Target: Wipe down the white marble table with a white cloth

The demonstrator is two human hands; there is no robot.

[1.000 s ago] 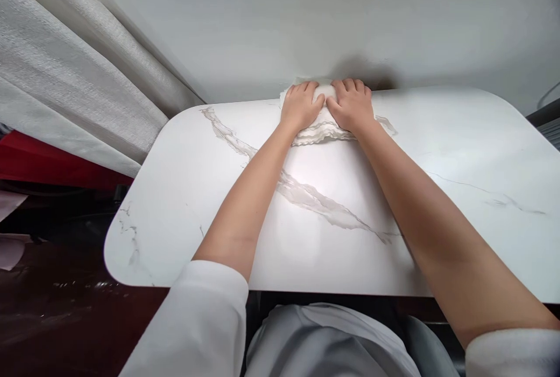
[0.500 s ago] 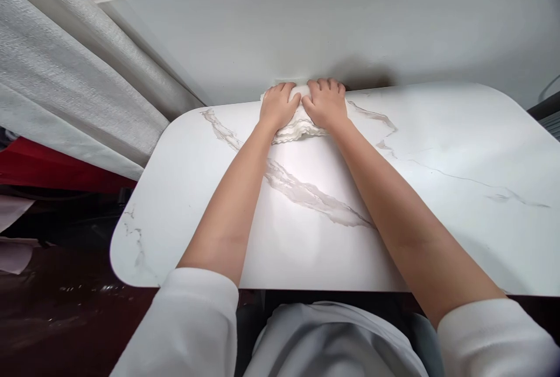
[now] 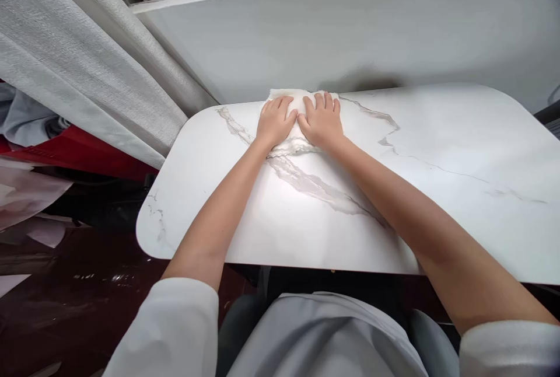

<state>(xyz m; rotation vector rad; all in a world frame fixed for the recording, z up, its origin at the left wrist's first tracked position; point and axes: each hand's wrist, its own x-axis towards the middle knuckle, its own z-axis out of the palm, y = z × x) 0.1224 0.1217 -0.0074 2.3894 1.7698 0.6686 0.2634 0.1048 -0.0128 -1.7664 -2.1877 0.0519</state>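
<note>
A white folded cloth point(image 3: 296, 146) with a ruffled near edge lies on the white marble-patterned table point(image 3: 332, 243), close to the far edge. My left hand point(image 3: 275, 123) presses flat on the left part of it, fingers extended. On its right part rests my right hand point(image 3: 322, 120), palm down with the fingers spread. The two thumbs almost meet over the middle of the cloth. Much of the cloth is covered by the hands.
A grey-white wall panel point(image 3: 280, 38) stands right behind the table's far edge. To the left hangs a light curtain point(image 3: 100, 50), with a red item point(image 3: 83, 149) below it. The table has rounded corners. A dark shiny floor point(image 3: 96, 307) shows at lower left.
Both hands have drawn the cloth a little back toward me from the wall, so more of its far part shows. The camera view has shifted slightly to the left.
</note>
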